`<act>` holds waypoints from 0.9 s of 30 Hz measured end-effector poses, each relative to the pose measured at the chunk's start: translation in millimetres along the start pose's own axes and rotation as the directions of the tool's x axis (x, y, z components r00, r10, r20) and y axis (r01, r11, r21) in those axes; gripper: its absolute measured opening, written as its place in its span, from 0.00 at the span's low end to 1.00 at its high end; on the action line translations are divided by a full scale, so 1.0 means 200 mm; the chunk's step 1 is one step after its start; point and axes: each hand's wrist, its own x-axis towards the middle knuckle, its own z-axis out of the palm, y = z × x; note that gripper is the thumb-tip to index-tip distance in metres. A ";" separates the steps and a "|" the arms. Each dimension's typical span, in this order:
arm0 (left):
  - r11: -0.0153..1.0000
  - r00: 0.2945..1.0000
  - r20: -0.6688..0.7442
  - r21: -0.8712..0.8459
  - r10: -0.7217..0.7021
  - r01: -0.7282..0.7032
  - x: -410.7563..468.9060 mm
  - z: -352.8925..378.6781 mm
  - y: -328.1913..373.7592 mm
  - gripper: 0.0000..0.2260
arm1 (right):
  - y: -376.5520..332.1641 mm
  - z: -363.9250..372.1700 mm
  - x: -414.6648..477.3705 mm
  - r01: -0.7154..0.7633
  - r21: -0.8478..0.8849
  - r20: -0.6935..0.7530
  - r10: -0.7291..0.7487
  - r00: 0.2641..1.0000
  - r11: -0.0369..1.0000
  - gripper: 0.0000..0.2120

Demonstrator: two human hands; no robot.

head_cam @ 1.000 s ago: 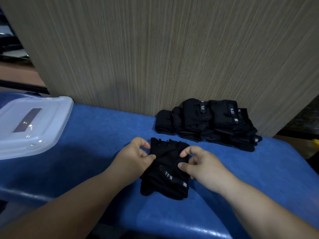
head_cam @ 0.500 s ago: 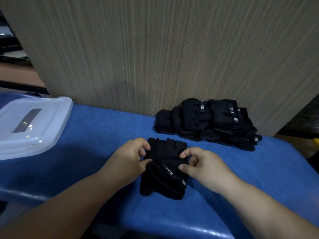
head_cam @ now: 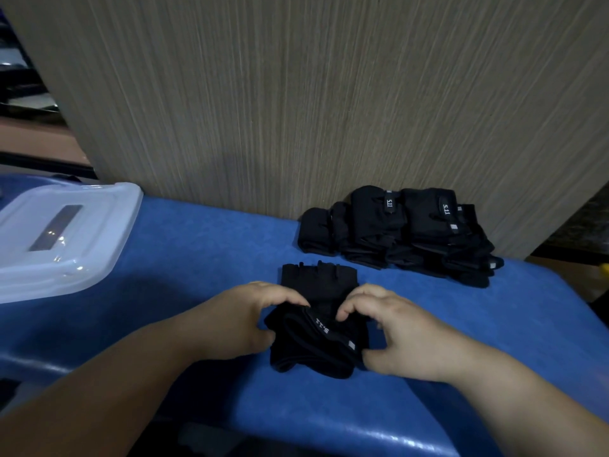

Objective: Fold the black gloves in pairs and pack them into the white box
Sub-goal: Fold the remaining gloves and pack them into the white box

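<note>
On the blue desk [head_cam: 197, 258], the left hand [head_cam: 244, 319] and right hand [head_cam: 397, 336] pinch the black glove pair [head_cam: 313, 354] at its cuff end with curled fingers.

Both hands have shifted nearer along the black glove pair [head_cam: 313, 347]. The left hand [head_cam: 244, 319] and right hand [head_cam: 392, 334] now pinch its cuff end, their fingers drawn closer together at the labelled strap [head_cam: 324, 324], which has lifted slightly. The far finger end is now uncovered.
</note>
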 end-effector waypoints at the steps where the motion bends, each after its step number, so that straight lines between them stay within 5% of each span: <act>1: 1.000 1.000 0.005 -0.007 -0.004 0.004 0.00 0.00 0.00 0.28 | 0.00 0.00 0.00 0.000 0.004 -0.007 0.000 1.000 1.000 0.23; 9: 0.997 0.999 -0.027 -0.064 -0.037 0.035 0.02 0.02 0.01 0.18 | 0.02 0.01 0.01 0.030 -0.028 -0.072 -0.032 0.997 0.999 0.17; 13: 0.944 0.989 -0.057 -0.308 -0.140 0.116 0.04 0.02 0.05 0.08 | 0.00 -0.01 0.01 -0.029 0.142 -0.137 0.048 0.989 0.990 0.12; 16: 0.915 0.968 -0.106 -0.363 -0.227 0.175 0.05 0.04 0.05 0.06 | -0.02 -0.02 0.00 -0.058 0.275 -0.129 0.097 0.987 0.960 0.17; 20: 0.853 0.946 -0.140 -0.487 -0.291 0.190 0.06 0.07 0.06 0.06 | -0.05 0.01 0.01 -0.042 0.230 -0.172 0.083 0.982 0.972 0.28; 24: 0.842 0.935 -0.170 -0.507 -0.310 0.187 0.07 0.09 0.07 0.08 | -0.05 0.05 0.05 -0.032 0.273 -0.355 0.132 0.925 0.961 0.16; 27: 0.848 0.908 -0.191 -0.469 -0.373 0.249 0.08 0.10 0.07 0.15 | -0.07 0.05 0.06 -0.090 0.336 -0.346 0.211 0.914 0.938 0.13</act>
